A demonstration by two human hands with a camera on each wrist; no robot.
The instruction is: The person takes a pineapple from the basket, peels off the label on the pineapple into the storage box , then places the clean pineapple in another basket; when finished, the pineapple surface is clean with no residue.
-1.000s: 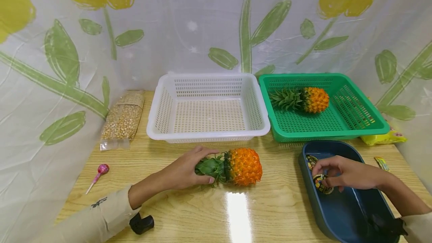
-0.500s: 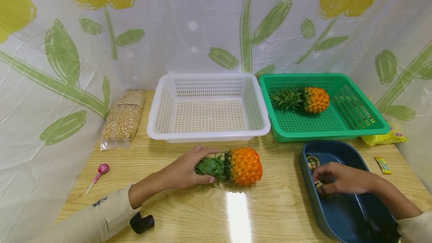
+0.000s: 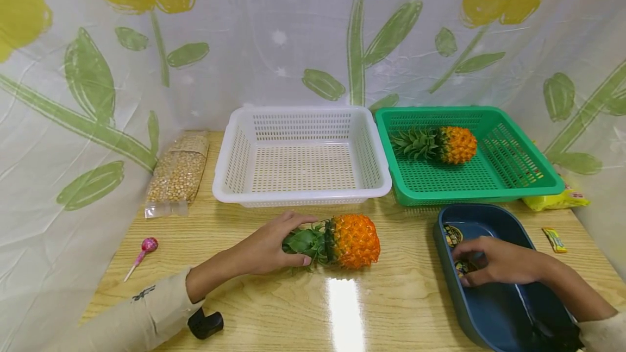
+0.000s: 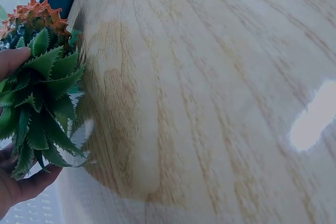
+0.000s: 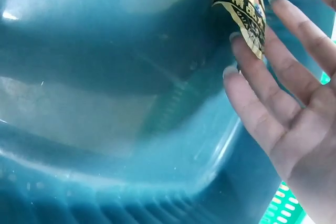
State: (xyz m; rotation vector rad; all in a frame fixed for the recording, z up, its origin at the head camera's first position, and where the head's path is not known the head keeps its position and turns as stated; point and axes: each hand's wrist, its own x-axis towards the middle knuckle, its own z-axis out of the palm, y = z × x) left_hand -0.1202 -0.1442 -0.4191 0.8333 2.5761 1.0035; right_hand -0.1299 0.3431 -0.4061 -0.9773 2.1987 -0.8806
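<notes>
My left hand (image 3: 268, 246) grips the green leafy crown of a small orange pineapple (image 3: 356, 242) lying on the table. In the left wrist view, thumb and fingers sit on either side of the spiky crown (image 4: 39, 95). My right hand (image 3: 511, 261) reaches into a dark blue tub (image 3: 457, 306). Below its fingers, at the tub's left side, is a round black-and-gold label (image 3: 465, 268). In the right wrist view, that curled label (image 5: 245, 11) lies at the extended fingertips, the thumb apart from it. Another such label (image 3: 452, 234) lies farther back in the tub.
A white basket (image 3: 303, 198) stands behind the pineapple. Beside it, a green basket (image 3: 481, 195) holds a second pineapple (image 3: 457, 144). A corn-kernel bag (image 3: 178, 173) and lollipop (image 3: 149, 244) lie left. A small yellow wrapped candy (image 3: 555, 239) and yellow packet (image 3: 557, 200) lie right.
My right hand has lowered the label it pinched into the tub, and its fingers have let go. The left hand and pineapple stay in place.
</notes>
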